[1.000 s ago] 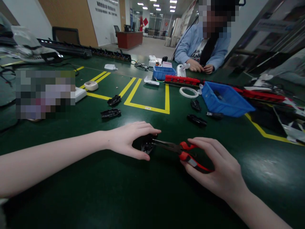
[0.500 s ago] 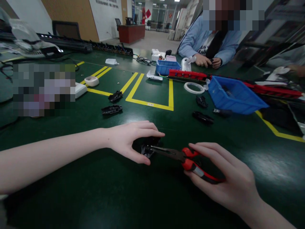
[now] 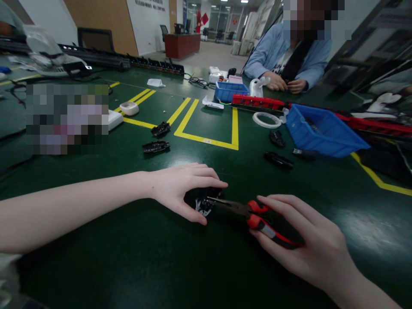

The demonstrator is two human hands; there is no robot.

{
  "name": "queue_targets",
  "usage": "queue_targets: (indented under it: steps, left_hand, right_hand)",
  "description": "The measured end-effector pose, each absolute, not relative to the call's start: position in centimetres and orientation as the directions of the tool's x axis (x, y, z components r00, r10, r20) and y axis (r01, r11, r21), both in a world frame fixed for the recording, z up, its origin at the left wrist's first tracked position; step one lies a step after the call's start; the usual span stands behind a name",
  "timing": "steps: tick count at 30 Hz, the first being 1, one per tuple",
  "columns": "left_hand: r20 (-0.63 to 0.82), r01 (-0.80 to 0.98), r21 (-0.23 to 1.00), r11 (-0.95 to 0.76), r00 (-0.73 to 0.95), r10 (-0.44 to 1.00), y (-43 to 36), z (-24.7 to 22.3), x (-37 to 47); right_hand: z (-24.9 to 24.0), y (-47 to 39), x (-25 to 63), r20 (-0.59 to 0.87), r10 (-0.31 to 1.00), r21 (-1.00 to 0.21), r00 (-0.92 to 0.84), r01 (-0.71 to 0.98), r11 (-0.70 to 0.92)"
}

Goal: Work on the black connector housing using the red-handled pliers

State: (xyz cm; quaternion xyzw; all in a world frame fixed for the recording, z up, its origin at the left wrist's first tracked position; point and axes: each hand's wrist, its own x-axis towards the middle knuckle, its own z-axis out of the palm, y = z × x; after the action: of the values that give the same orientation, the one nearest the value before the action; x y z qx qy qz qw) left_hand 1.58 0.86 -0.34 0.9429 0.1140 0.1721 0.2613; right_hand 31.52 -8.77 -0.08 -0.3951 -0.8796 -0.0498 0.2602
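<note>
My right hand (image 3: 309,231) grips red-and-black needle-nose pliers (image 3: 257,216) by the handles. Their long grey jaws reach left to a small black plastic part (image 3: 205,205) and meet it near its middle. Around that part curve the thumb and fingers of my left hand (image 3: 186,189), holding it down on the green table (image 3: 154,262). The hand hides some of the part, and whether the jaw tips pinch anything cannot be made out. Beyond the left hand lie two similar black parts (image 3: 156,147).
Other black parts (image 3: 278,159) lie at the right, beside a blue bin (image 3: 325,133). A white ring (image 3: 266,120), a red strip (image 3: 257,102) and a smaller blue bin (image 3: 231,91) sit farther back. Across the table sits a person in a blue sleeve (image 3: 262,56).
The view has shifted slightly, so the background sits a little farther right. Both hands keep their grips, and the plier jaws stay at the black part.
</note>
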Motion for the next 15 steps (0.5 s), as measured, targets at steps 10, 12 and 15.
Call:
queue_targets:
  steps: [10,12,15]
  left_hand:
    - [0.253,0.133,0.527,-0.839,0.918,0.305,0.94,-0.34,1.57]
    - [0.255,0.132,0.519,-0.845,0.919,0.301,0.93,-0.38,1.6]
    - [0.25,0.136,0.503,-0.854,0.923,0.294,0.9,-0.41,1.65]
  right_hand:
    - [0.07,-8.68,31.3,0.463,0.652,-0.105,-0.6,0.694,0.712]
    - [0.1,-8.72,31.34,0.457,0.648,-0.095,-0.609,0.691,0.716]
    - [0.22,-8.69,31.3,0.438,0.653,-0.095,-0.618,0.69,0.717]
